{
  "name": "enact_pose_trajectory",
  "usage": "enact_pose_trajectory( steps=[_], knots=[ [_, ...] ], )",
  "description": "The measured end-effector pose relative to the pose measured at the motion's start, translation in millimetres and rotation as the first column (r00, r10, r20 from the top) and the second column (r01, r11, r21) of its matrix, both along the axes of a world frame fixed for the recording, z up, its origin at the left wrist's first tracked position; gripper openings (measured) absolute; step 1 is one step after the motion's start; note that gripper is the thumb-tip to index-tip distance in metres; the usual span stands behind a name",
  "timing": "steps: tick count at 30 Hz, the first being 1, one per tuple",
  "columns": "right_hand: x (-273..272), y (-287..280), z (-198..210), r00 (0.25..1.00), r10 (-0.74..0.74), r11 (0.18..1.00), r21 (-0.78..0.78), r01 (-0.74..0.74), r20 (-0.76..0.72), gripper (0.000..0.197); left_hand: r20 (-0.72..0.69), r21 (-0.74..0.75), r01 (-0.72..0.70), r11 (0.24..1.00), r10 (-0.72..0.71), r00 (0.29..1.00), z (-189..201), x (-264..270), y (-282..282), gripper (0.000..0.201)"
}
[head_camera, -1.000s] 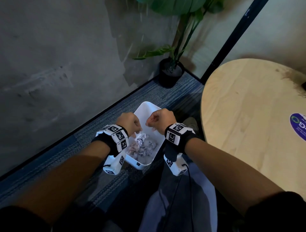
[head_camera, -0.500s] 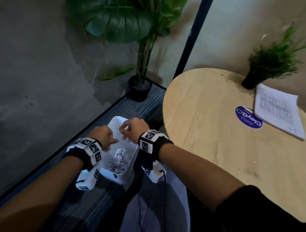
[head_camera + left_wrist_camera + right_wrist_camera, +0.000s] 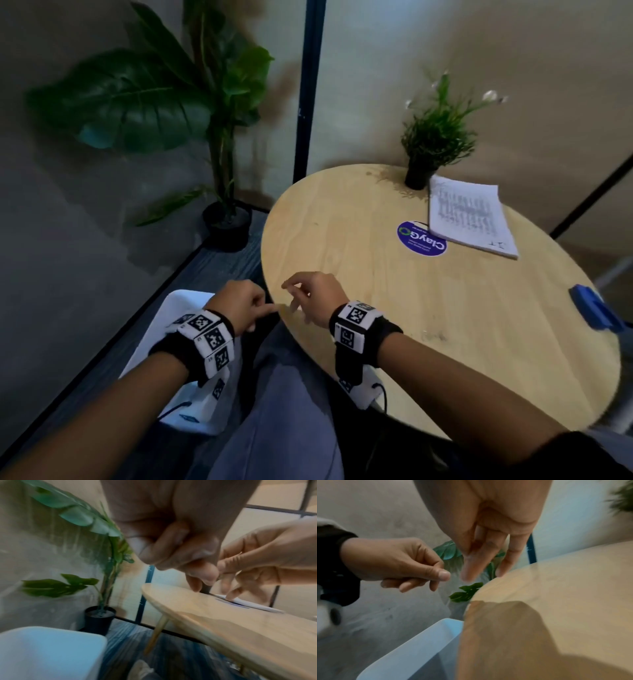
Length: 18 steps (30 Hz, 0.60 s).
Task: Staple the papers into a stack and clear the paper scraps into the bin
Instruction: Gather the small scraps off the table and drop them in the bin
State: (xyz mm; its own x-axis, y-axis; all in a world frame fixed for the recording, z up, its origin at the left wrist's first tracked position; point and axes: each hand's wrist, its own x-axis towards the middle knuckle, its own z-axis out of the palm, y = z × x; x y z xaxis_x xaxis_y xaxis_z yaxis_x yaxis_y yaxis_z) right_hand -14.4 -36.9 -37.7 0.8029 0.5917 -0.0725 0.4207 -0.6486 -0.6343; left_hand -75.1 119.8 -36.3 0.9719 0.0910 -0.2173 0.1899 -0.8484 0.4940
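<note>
Both hands empty at table's (image 3: 445,308) 7 o'clock edge: left hand (image 3: 239,305) loosely curled above bin (image 3: 171,308), right hand (image 3: 313,296) relaxed; stapled papers (image 3: 469,216) parked at 1 o'clock

An office corner or meeting nook: a round wooden worktop (image 3: 445,308) holding a stapled stack of printed papers (image 3: 469,216) and a small potted plant (image 3: 435,144), with blue-grey carpet (image 3: 219,263), black-framed partition walls (image 3: 308,85) and a tall leafy floor plant (image 3: 164,102).
</note>
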Motion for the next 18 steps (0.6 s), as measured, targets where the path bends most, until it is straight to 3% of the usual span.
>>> enact_pose_trajectory(
  steps=[4,9,14,18],
  knots=[
    [16,-75,0,0.983,-0.182,0.983,0.004,0.182,0.014,0.045,0.042,-0.078,0.122,0.990,-0.119,0.992,-2,23,-61,0.015],
    [45,-168,-7,0.939,-0.342,0.921,-0.185,0.342,0.035,0.039,-0.038,0.016,0.337,0.941,-0.336,0.941,-11,51,-127,0.043],
    [55,-220,-22,0.957,-0.290,0.830,-0.501,0.247,-0.008,0.035,-0.248,0.159,0.494,0.855,-0.450,0.858,-25,67,-167,0.077],
    [45,-223,-36,0.965,-0.246,0.827,-0.538,0.164,-0.085,0.067,-0.377,0.184,0.538,0.822,-0.447,0.811,-33,64,-186,0.094]
  ],
)
